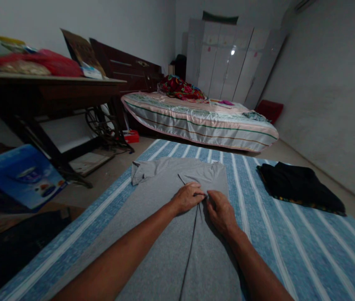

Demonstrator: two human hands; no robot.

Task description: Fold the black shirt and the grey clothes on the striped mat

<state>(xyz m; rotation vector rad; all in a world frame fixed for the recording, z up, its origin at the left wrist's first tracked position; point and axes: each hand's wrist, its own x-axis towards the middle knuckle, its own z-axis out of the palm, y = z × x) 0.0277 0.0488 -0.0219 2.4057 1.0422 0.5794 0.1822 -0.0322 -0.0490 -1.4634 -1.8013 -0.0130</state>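
Head view: a light grey fabric garment with a sleeve [152, 242] lies flat, face up to the camera, on a blue-and-white striped sheet [268, 234]. The person's left hand [187, 197] and right hand [221, 212] meet on the garment's upper part, fingertips almost touching at a thin dark line in the fabric. Taking the hands as the middle of a clock face, this line runs off between 6 and 7 o'clock, and a short stretch shows at 10. Each hand's grip is drawn in, fingers bent close to the thumb; a small dark bit shows between them, but I cannot tell what it is or whether either grip is clamped on it. The short sleeve [142, 172] lies between 9 and 10 o'clock.

At 3 o'clock, apart from the garment, a folded black cloth with a patterned edge [302, 188] lies on the sheet. At 9 is a blue printed box [28, 175]; at 10, a dark wooden worktop on an iron frame [80, 84] carries a red plastic bag [47, 62]. Toward 12 stands a bed with a pale striped satin cover [202, 121], a red floral bundle [182, 88] on it, and behind it a glossy white wardrobe [221, 62].
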